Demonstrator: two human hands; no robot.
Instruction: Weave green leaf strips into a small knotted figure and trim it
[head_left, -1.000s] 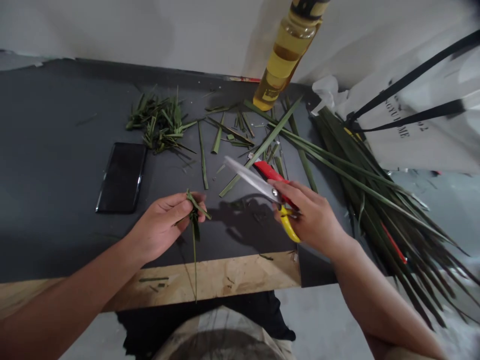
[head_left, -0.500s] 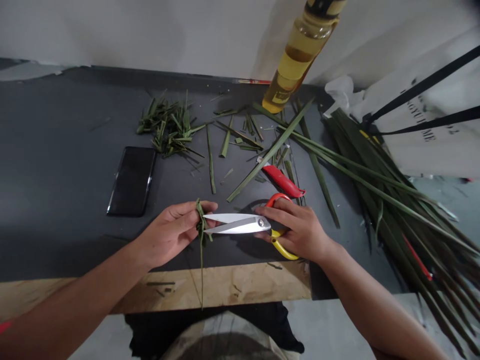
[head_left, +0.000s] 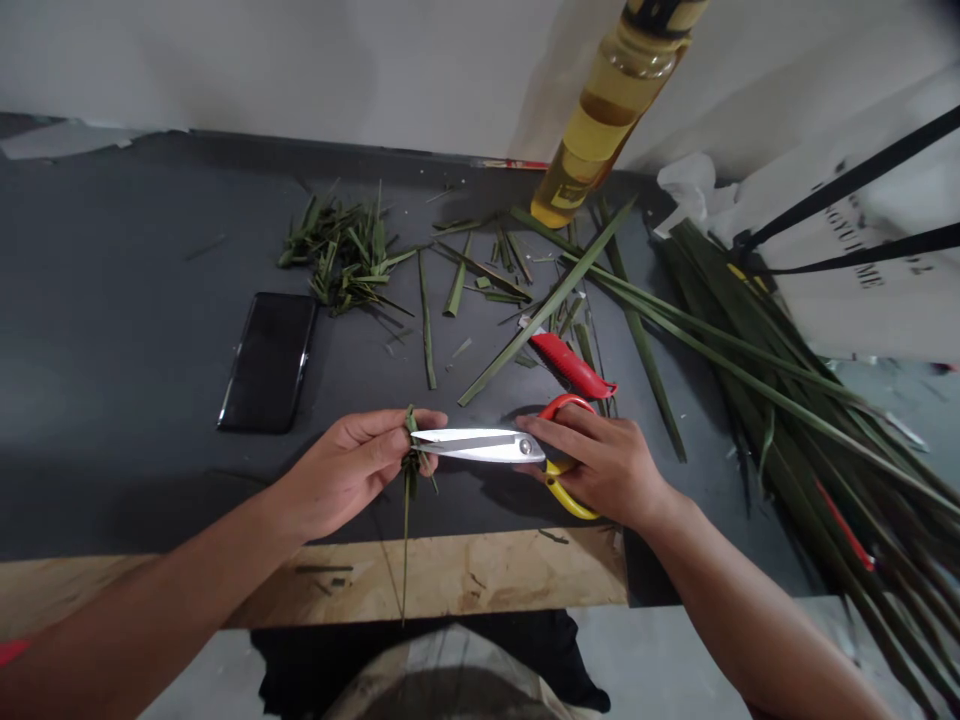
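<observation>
Between the thumb and fingers of my left hand (head_left: pixel 360 465) is a small knotted piece of green leaf (head_left: pixel 411 462), with a thin strand hanging down past the table's front edge. My right hand (head_left: pixel 600 462) grips scissors (head_left: pixel 480 445) by their red and yellow handles. The blades point left and are nearly closed, their tips at the leaf piece beside my left fingertips. Whether the tips have leaf between them I cannot tell. Behind my right hand lies a red-handled cutter (head_left: pixel 574 365), partly under a long leaf strip (head_left: pixel 547 305).
A black phone (head_left: pixel 268 362) lies at left, near a heap of folded leaf pieces (head_left: pixel 345 250). Leaf scraps (head_left: pixel 491 285) are scattered mid-table. A bottle of amber liquid (head_left: pixel 600 120) stands at the back. Long leaves (head_left: pixel 795 430) and a white bag (head_left: pixel 862 220) occupy the right.
The scissor blades have closed from a wider gap to a narrow one at the leaf piece. The whole view has shifted slightly.
</observation>
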